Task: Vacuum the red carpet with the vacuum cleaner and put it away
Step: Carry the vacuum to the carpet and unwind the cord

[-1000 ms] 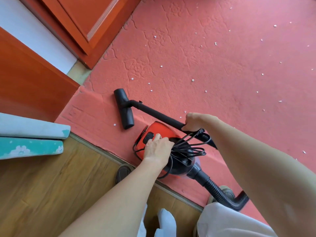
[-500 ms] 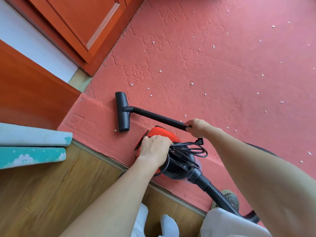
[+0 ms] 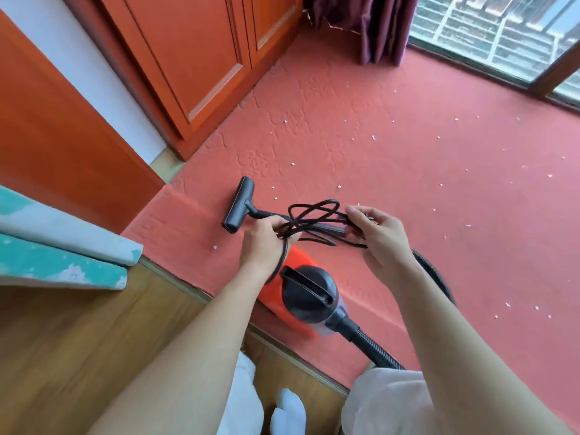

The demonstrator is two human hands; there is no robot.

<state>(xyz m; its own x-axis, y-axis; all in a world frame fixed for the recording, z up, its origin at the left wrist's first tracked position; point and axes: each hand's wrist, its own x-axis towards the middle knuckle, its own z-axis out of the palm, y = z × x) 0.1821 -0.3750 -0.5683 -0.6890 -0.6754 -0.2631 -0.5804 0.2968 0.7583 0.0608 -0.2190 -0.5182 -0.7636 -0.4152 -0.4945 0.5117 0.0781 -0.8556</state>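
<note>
The red and black vacuum cleaner (image 3: 306, 296) sits on the near edge of the red carpet (image 3: 392, 158). Its black floor nozzle (image 3: 237, 205) lies flat on the carpet beyond it, and the ribbed hose (image 3: 373, 350) runs off to the lower right. Above the cleaner both hands hold its coiled black power cord (image 3: 317, 221). My left hand (image 3: 263, 243) grips one end of the loops. My right hand (image 3: 376, 230) pinches the other end. Several small white scraps (image 3: 339, 186) are scattered over the carpet.
Orange wooden cabinet doors (image 3: 201, 58) and a panel (image 3: 62, 146) stand to the left. A teal and white folded board (image 3: 62, 255) lies on the wooden floor (image 3: 78, 340) at the left. A dark curtain (image 3: 376, 23) and window (image 3: 502, 29) close off the far side.
My left hand left the vacuum body and my right hand let go of the tube. Both now hold the cord bundle, lifted off the cleaner. The view tilted up.
</note>
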